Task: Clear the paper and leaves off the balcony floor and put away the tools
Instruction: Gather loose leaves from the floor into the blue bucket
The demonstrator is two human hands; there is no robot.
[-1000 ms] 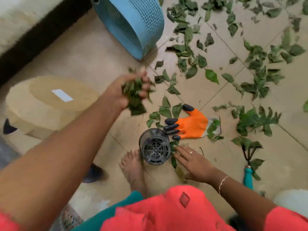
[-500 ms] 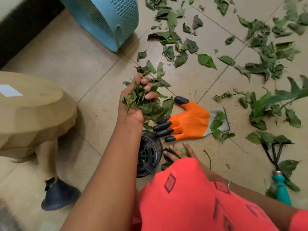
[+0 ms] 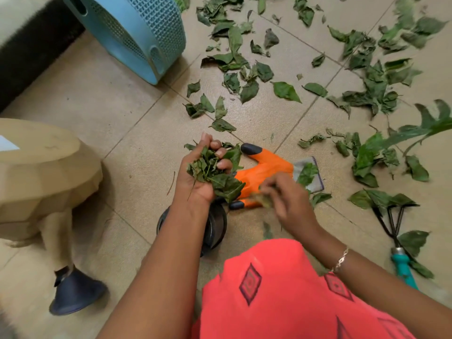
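Noted red patterned cloth (image 3: 269, 289) nearest the camera. Saw right grip (image 3: 286, 199) blurred, fingers curled, pinching a scrap of leaf (image 3: 265, 201). Found left grip (image 3: 189, 184) palm up, closed round a bunch of leaves (image 3: 208, 170), above a dark round container (image 3: 215, 228) on the floor (image 3: 110, 106). Spotted orange glove (image 3: 264, 172) flat on the tiles just beyond both hands, and teal-handled hand rake (image 3: 400, 263) off to the right. Logged loose leaves (image 3: 286, 90) scattered farther out on the tiles, blue basket (image 3: 137, 33) at far left.
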